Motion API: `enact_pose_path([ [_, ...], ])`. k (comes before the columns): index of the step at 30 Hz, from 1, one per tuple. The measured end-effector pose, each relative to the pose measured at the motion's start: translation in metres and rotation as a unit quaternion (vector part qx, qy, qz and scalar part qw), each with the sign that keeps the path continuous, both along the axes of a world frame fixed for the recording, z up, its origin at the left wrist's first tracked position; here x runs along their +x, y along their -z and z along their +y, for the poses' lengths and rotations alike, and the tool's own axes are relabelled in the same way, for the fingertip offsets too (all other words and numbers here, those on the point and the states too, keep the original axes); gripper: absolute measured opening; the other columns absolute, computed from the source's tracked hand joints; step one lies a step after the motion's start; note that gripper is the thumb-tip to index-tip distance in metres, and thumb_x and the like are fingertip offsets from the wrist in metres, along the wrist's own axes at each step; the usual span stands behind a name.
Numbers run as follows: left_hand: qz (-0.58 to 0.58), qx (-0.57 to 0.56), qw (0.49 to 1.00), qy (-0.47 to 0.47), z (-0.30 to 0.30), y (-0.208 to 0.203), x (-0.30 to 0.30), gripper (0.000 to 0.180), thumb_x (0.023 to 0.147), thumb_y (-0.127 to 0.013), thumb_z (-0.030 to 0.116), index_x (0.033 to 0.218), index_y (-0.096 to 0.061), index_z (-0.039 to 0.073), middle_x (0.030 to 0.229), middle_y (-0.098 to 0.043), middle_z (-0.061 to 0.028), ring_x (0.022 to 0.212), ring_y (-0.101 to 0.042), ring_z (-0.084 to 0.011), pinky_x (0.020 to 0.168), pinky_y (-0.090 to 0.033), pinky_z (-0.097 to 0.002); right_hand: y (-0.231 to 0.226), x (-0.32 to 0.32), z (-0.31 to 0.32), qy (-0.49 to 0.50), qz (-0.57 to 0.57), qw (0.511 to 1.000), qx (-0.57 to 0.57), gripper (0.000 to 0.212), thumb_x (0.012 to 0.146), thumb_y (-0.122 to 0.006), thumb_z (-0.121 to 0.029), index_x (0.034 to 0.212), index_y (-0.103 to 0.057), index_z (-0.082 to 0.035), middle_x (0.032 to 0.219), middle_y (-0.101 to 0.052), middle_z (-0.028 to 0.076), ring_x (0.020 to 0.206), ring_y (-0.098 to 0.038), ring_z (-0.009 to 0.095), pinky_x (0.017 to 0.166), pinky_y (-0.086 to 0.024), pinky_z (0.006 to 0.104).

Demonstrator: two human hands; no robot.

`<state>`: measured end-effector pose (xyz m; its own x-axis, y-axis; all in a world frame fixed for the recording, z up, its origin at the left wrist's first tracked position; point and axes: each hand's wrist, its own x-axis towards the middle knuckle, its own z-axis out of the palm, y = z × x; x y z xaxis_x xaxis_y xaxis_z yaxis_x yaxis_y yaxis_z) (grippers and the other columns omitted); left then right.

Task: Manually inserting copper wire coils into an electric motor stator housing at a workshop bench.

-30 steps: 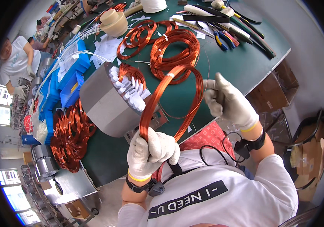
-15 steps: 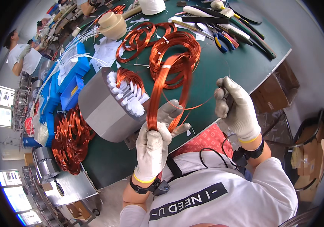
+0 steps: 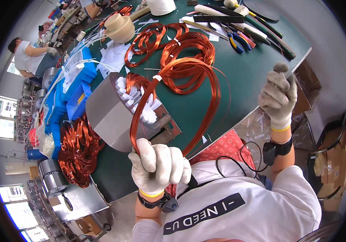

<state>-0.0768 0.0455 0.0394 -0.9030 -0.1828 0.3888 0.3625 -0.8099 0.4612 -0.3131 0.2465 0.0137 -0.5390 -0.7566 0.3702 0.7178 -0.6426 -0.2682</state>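
Note:
My left hand (image 3: 158,165), in a white glove, is closed around the lower end of a large loop of copper wire (image 3: 215,103). A white tie binds the loop at its upper left, and one loose strand arcs along its right side. The loop stands up in front of a grey motor stator (image 3: 108,115) with white slot liners (image 3: 149,115) and copper windings in its near end. My right hand (image 3: 278,94), also gloved, is raised beyond the table's right edge, fingers curled in a pinch. Whatever the fingertips hold, if anything, is too fine to make out.
More copper coils (image 3: 191,76) lie behind the loop, and a heap of coils (image 3: 80,155) sits at left. Blue bins (image 3: 77,101), a cream spool (image 3: 119,27), pliers (image 3: 237,42) and long-handled tools crowd the green table (image 3: 241,80). A co-worker (image 3: 29,56) is far left.
My right hand has moved up and to the right, away from the loop. My left hand has turned and come slightly nearer; the loop has opened into a wider ring. The co-worker has shifted posture.

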Motion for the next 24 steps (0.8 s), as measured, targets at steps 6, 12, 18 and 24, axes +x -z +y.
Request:
enact_pose_path([
  [6, -0.029, -0.052, 0.998, -0.022, 0.003, -0.003, -0.012, 0.038, 0.105, -0.030, 0.044, 0.081, -0.034, 0.014, 0.071, -0.043, -0.0018, 0.068, -0.044, -0.0212, 0.060, -0.045, -0.0391, -0.011, 0.053, -0.009, -0.103, 0.429, 0.879, 0.181, 0.052, 0.075, -0.081, -0.019, 0.118, -0.061, 0.003, 0.113, -0.063, 0.011, 0.074, -0.058, 0.014, 0.069, -0.050, 0.0274],
  [12, -0.100, -0.091, 0.990, -0.027, -0.005, 0.005, -0.008, 0.041, 0.102, -0.040, 0.044, 0.079, -0.044, 0.011, 0.112, -0.053, -0.0175, 0.113, -0.055, -0.0444, 0.078, -0.057, -0.0587, -0.021, 0.083, -0.025, -0.063, 0.263, 0.889, 0.369, 0.027, 0.095, -0.063, -0.018, 0.109, -0.067, 0.006, 0.096, -0.070, 0.011, 0.083, -0.064, 0.013, 0.076, -0.053, 0.0288],
  [18, -0.093, -0.114, 0.988, -0.048, -0.007, 0.004, -0.010, 0.044, 0.102, -0.041, 0.046, 0.077, -0.045, 0.010, 0.122, -0.053, -0.0222, 0.116, -0.055, -0.0469, 0.082, -0.056, -0.0611, 0.001, 0.082, -0.010, -0.135, 0.088, 0.965, 0.205, 0.054, 0.086, -0.071, -0.044, 0.079, -0.063, 0.009, 0.067, -0.063, 0.016, 0.051, -0.057, 0.020, 0.046, -0.045, 0.0322],
  [24, -0.152, -0.173, 0.964, -0.134, 0.011, 0.006, -0.015, 0.046, 0.102, -0.036, 0.051, 0.092, -0.047, 0.007, 0.094, -0.065, -0.0246, 0.085, -0.068, -0.0388, 0.073, -0.058, -0.0479, -0.020, 0.088, -0.024, -0.201, 0.303, 0.912, 0.192, 0.026, 0.093, -0.067, -0.016, 0.107, -0.068, 0.006, 0.097, -0.072, 0.013, 0.086, -0.067, 0.016, 0.077, -0.053, 0.0279],
])
